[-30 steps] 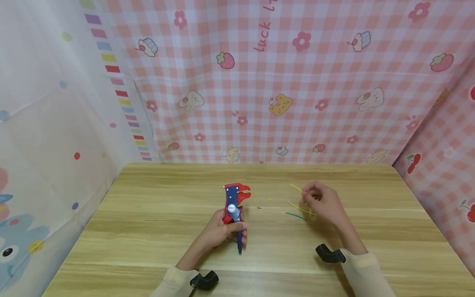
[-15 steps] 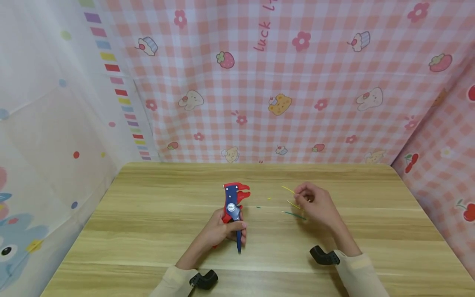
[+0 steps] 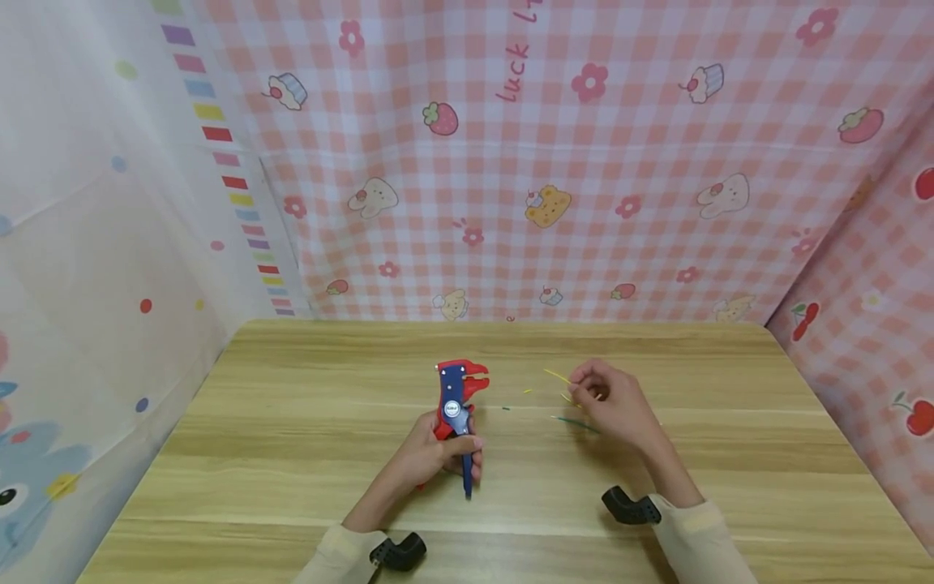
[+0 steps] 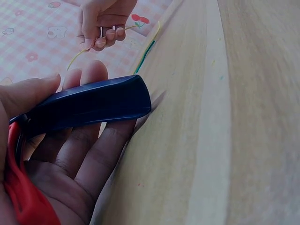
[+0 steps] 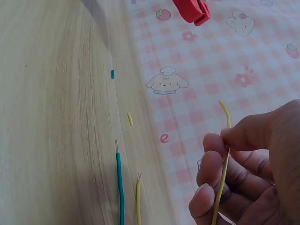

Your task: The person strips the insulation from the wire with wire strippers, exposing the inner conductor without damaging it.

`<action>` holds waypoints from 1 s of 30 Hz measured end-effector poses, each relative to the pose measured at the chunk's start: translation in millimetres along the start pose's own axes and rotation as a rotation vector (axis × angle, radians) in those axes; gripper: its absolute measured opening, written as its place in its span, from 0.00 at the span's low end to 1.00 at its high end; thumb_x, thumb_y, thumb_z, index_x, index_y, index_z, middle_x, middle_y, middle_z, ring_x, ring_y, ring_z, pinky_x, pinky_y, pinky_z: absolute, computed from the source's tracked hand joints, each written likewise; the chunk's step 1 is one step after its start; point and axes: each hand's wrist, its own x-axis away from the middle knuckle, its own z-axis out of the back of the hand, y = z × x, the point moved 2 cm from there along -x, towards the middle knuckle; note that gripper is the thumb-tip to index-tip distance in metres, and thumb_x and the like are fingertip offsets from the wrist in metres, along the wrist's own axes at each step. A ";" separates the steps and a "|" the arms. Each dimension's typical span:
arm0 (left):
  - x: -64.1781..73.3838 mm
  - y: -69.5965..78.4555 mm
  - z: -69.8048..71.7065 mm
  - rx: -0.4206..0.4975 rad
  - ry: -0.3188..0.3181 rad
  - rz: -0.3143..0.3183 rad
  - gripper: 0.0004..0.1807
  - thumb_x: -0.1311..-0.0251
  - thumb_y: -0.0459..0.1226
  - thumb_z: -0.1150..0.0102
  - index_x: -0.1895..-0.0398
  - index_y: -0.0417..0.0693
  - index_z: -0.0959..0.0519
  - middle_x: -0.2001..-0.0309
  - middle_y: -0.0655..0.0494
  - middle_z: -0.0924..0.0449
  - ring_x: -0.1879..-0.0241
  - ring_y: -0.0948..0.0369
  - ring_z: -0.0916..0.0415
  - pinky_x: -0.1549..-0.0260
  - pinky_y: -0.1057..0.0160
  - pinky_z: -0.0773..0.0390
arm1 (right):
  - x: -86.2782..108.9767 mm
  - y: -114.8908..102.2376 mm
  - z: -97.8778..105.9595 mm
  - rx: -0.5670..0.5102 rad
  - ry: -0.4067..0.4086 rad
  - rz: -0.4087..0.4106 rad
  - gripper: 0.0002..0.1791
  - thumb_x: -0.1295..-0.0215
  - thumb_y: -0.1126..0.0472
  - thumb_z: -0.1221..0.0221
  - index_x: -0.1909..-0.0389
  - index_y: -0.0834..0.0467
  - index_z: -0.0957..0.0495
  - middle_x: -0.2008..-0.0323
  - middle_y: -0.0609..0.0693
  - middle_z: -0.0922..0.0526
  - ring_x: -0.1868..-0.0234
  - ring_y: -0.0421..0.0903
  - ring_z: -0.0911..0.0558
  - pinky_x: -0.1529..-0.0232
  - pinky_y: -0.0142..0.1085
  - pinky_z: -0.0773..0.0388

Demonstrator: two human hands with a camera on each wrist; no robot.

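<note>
My left hand [image 3: 426, 448] grips a wire stripper [image 3: 452, 388] with a blue body and red jaws. Its jaws point right and stand apart, with nothing between them. In the left wrist view, the thumb and fingers lie around the blue handle [image 4: 93, 103]. My right hand [image 3: 615, 405] pinches a yellow wire [image 5: 227, 114] between thumb and index finger, its insulated end sticking out to the left, apart from the stripper. Below that hand lie a green wire [image 5: 120, 183] and a second yellow wire [image 5: 138, 199], both with bare strands at one end.
A short green scrap of insulation [image 5: 112, 74] and a yellow scrap [image 5: 130, 118] lie on the wooden table [image 3: 292, 454] between the hands. Behind the table's far edge hangs a pink checked curtain [image 3: 467, 162].
My right hand has moved left with the yellow wire, closer to the wire stripper. The left hand holds the stripper in nearly the same place.
</note>
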 end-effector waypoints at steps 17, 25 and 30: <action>2.0 0.8 -10.4 0.012 -0.066 0.013 0.24 0.32 0.37 0.35 0.47 0.27 0.34 0.68 0.48 0.14 0.71 0.56 0.12 0.61 0.51 0.10 | 4.4 -19.6 -4.7 0.006 -0.043 0.083 0.03 0.30 0.63 0.37 0.61 0.56 0.21 0.72 0.53 0.15 0.72 0.41 0.22 0.70 0.30 0.23; 2.5 6.1 -15.6 0.051 -0.060 0.011 0.20 0.33 0.38 0.34 0.51 0.32 0.30 0.69 0.49 0.14 0.71 0.56 0.12 0.62 0.51 0.10 | 6.7 -30.7 -3.0 0.003 -0.073 0.107 0.03 0.29 0.61 0.37 0.61 0.57 0.21 0.71 0.56 0.15 0.73 0.40 0.23 0.71 0.30 0.25; 2.7 8.6 -19.6 0.047 -0.075 0.004 0.11 0.30 0.35 0.38 0.54 0.37 0.27 0.68 0.49 0.14 0.71 0.56 0.12 0.61 0.52 0.10 | 8.5 -37.1 -2.1 0.011 -0.074 0.106 0.04 0.29 0.60 0.37 0.62 0.56 0.20 0.72 0.52 0.16 0.73 0.40 0.23 0.71 0.30 0.26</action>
